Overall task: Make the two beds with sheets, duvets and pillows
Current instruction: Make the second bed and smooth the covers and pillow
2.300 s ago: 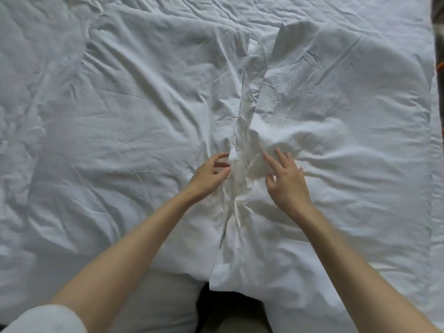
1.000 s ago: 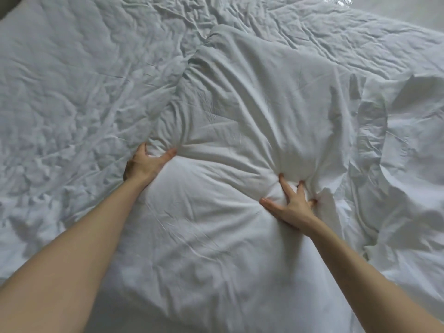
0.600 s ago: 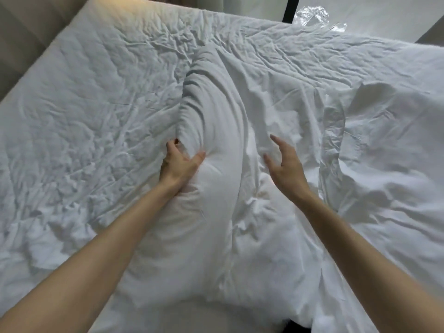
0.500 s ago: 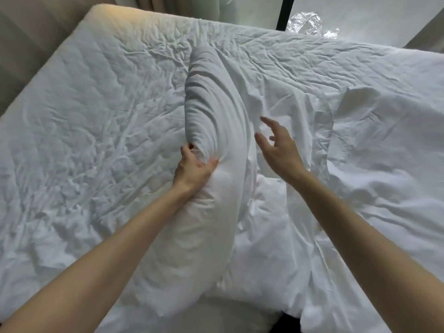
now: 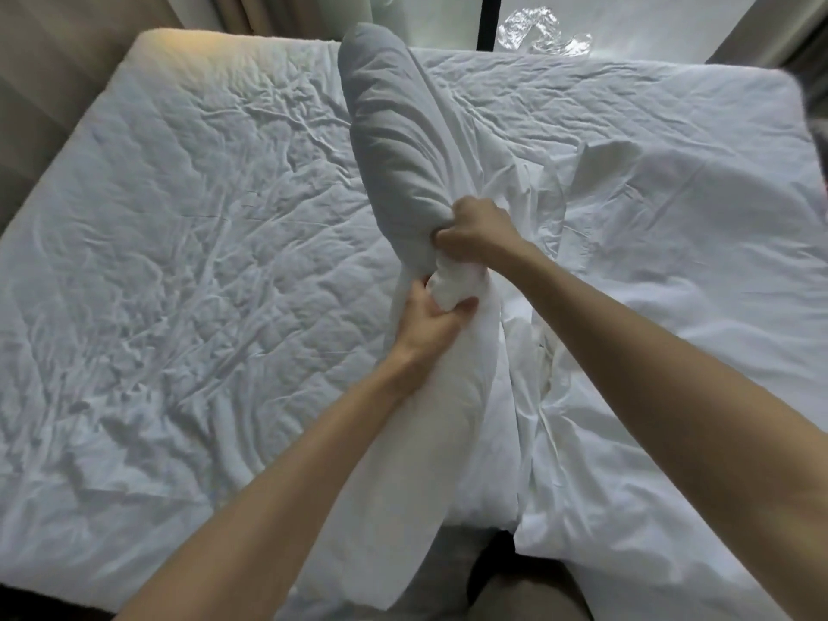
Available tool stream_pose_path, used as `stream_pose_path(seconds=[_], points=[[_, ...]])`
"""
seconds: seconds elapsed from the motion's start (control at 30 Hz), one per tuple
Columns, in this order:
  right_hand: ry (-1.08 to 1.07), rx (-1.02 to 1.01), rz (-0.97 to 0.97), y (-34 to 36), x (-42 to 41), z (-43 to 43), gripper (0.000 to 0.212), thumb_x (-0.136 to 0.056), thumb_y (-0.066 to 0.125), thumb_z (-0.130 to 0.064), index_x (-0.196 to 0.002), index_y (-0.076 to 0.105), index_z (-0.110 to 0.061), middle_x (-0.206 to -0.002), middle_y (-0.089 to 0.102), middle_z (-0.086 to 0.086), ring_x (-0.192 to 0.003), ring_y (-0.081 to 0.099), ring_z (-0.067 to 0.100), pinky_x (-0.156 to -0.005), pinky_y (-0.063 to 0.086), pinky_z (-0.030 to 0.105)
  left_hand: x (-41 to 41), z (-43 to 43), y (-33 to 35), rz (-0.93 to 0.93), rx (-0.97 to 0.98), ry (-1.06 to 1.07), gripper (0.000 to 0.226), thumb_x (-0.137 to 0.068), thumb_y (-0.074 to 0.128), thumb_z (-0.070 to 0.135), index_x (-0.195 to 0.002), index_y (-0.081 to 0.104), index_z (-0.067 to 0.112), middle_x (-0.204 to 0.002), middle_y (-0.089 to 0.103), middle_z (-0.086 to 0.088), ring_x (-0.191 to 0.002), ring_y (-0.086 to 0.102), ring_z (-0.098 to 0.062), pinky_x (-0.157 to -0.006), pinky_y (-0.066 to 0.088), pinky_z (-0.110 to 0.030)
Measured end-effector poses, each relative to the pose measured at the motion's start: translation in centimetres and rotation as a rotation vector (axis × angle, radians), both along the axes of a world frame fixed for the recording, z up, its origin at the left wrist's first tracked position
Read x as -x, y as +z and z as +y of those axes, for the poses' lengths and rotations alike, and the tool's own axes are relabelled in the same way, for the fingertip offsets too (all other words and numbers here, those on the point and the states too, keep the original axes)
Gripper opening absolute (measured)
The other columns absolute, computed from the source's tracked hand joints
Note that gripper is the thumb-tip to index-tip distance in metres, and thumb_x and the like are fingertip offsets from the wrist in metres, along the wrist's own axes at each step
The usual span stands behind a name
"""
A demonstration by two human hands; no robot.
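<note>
The bed (image 5: 179, 262) lies under a wrinkled white sheet. The pillow (image 5: 394, 141) stands on edge over its middle, lifted. Both forearms reach forward: the right hand (image 5: 475, 230) clenches the pillow's bunched waist, and the left hand (image 5: 430, 324) grips it just below.

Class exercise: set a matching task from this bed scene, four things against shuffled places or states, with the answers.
Things: 1 left hand; 2 right hand; 3 held pillow; 4 clear plastic.
States: A lies past the far edge of the bed; B turned up on edge; C grips the pillow nearer the person; D grips it farther along.
Pairs: 1-C; 2-D; 3-B; 4-A.
</note>
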State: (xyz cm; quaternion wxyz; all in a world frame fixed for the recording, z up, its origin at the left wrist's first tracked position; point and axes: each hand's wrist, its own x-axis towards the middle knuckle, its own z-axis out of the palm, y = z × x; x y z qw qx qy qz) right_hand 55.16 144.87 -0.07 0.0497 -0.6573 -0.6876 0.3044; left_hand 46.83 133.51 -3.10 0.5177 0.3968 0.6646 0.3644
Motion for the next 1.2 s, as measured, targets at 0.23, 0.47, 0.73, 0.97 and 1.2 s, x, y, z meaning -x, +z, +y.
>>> stream_pose_path(seconds=[0.23,0.47,0.73,0.97,1.2], points=[[-0.191,-0.137,0.121,3.0,-9.5,-0.3,0.021,-0.086,0.051,-0.014,-0.096,0.068,-0.005,-0.099,0.066,0.015,-0.093,0.059,0.033,-0.070,0.037,0.028,-7.9,2.2,3.5,-0.176,-0.009,-0.124,0.056,-0.072,0.075,0.018,-0.122,0.058,0.000,-0.110,0.068,-0.017,-0.097,0.067,-0.026,-0.082,0.056,-0.033],[-0.530,-0.196,0.211,5.4,-25.7,-2.0,0.012,-0.084,0.054,-0.016,-0.078,0.063,-0.011,-0.083,0.062,0.010,-0.088,0.060,0.031,-0.066,0.037,0.031,-22.6,3.3,6.3,-0.244,0.028,-0.358,0.033,-0.075,0.075,0.009,-0.105,0.065,0.000,-0.086,0.067,-0.008,-0.066,0.064,-0.010,-0.057,0.051,-0.018],[-1.046,-0.209,0.464,0.2,-43.6,-6.5,0.012,-0.085,0.061,-0.017,-0.096,0.064,-0.012,-0.094,0.064,0.008,-0.098,0.064,0.030,-0.085,0.054,0.041,-41.4,0.8,2.7,-0.087,0.014,-0.598,0.048,-0.063,0.065,0.016,-0.109,0.059,0.002,-0.091,0.066,-0.011,-0.084,0.064,-0.029,-0.069,0.051,-0.035],[-1.135,0.021,0.454,-9.3,-51.0,-11.9,0.015,-0.091,0.052,-0.015,-0.092,0.066,-0.019,-0.074,0.055,-0.003,-0.063,0.050,0.018,-0.052,0.041,0.021,-47.1,0.4,-4.3,-0.283,0.410,-0.856,0.024,-0.079,0.058,-0.001,-0.102,0.055,0.003,-0.079,0.059,-0.006,-0.059,0.056,-0.011,-0.055,0.053,-0.026],[-1.153,0.048,0.213,-13.5,-47.1,-13.1,0.078,-0.090,0.045,-0.064,-0.150,0.028,-0.016,-0.150,0.040,0.011,-0.134,0.041,0.033,-0.110,0.033,0.043,-41.7,2.4,-7.8,0.000,-0.113,-0.870,0.047,-0.087,0.045,-0.012,-0.131,0.051,0.002,-0.125,0.056,-0.014,-0.098,0.057,-0.017,-0.083,0.051,-0.025]])
